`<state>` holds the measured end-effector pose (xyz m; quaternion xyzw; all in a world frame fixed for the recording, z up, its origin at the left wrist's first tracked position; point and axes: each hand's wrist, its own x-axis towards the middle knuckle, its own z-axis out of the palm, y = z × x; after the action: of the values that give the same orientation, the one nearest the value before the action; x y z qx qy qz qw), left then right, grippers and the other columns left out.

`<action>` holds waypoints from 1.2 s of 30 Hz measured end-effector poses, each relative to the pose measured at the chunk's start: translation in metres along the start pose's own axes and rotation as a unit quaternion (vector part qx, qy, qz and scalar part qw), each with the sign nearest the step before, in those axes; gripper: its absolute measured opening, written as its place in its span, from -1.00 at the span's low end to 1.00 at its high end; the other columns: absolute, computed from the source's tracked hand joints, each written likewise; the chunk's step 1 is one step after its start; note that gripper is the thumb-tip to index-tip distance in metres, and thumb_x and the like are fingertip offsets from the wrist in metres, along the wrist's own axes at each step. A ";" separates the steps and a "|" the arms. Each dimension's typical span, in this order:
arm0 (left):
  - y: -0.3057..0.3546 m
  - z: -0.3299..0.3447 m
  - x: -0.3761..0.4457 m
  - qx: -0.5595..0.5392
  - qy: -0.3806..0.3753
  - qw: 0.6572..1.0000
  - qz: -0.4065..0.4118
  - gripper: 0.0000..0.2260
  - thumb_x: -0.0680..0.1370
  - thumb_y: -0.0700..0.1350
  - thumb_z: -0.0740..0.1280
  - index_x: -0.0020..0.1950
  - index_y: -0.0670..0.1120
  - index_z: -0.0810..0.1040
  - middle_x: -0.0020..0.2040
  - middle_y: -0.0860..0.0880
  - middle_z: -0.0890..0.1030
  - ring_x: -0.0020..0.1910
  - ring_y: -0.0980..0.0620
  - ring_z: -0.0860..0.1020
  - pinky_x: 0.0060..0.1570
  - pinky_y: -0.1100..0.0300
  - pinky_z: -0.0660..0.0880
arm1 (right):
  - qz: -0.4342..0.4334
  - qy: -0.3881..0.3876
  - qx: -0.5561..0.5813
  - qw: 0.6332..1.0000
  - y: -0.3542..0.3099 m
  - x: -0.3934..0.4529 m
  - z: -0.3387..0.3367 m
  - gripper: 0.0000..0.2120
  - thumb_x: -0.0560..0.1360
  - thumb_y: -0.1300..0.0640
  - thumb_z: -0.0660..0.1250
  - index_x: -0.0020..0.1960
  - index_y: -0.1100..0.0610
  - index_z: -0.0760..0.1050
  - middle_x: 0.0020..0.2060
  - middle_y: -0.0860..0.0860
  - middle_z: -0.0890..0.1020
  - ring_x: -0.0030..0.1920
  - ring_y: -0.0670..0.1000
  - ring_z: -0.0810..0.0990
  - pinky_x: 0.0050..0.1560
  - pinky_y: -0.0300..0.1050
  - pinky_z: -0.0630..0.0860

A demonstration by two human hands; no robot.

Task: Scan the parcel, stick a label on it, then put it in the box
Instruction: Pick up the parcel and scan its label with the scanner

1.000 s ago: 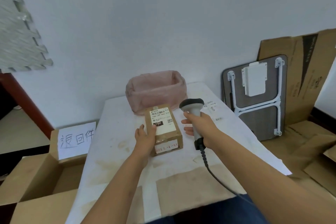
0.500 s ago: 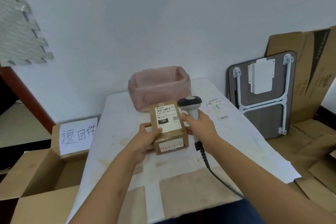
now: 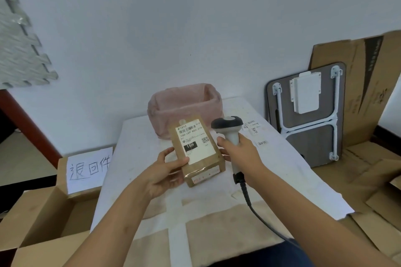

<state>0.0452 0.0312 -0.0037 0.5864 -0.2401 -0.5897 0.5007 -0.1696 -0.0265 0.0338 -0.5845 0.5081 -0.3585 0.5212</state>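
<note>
The parcel [image 3: 196, 149] is a small brown carton with a white shipping label on top and a strip sticker on its near side. My left hand [image 3: 166, 172] grips its left edge and holds it tilted up above the table [image 3: 134, 158]. My right hand [image 3: 240, 154] is closed around the grey handle of a barcode scanner [image 3: 227, 124], whose dark head sits just right of the parcel's top. The scanner's black cable runs down toward me. An open cardboard box [image 3: 43, 212] with a handwritten paper sign stands on the floor at the left.
A pink-lined bin [image 3: 184, 106] sits at the table's far end behind the parcel. Small printed labels [image 3: 252, 125] lie on the table to the right. A folded table [image 3: 308, 115] and flattened cardboard [image 3: 368, 97] lean on the wall at the right.
My left hand has lifted the parcel off the table and tilted its label up toward me. The scanner has come closer to the parcel's right side.
</note>
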 end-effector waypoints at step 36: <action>-0.018 0.032 0.036 0.079 -0.019 0.975 0.209 -0.22 0.44 -0.25 0.51 0.47 0.23 0.19 0.30 0.04 0.46 0.24 0.06 0.52 0.28 -0.05 0.49 | -0.059 0.024 0.007 0.998 0.008 -0.054 -0.002 -0.84 0.45 0.11 0.38 -0.14 0.22 0.55 -0.60 -0.02 0.50 -0.55 -0.14 0.46 -0.31 -0.16 0.44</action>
<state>0.0161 -0.0032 -0.0291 0.5496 -0.4125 -0.4624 0.5604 -0.1852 0.0256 0.0322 -0.6012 0.4825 -0.4058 0.4909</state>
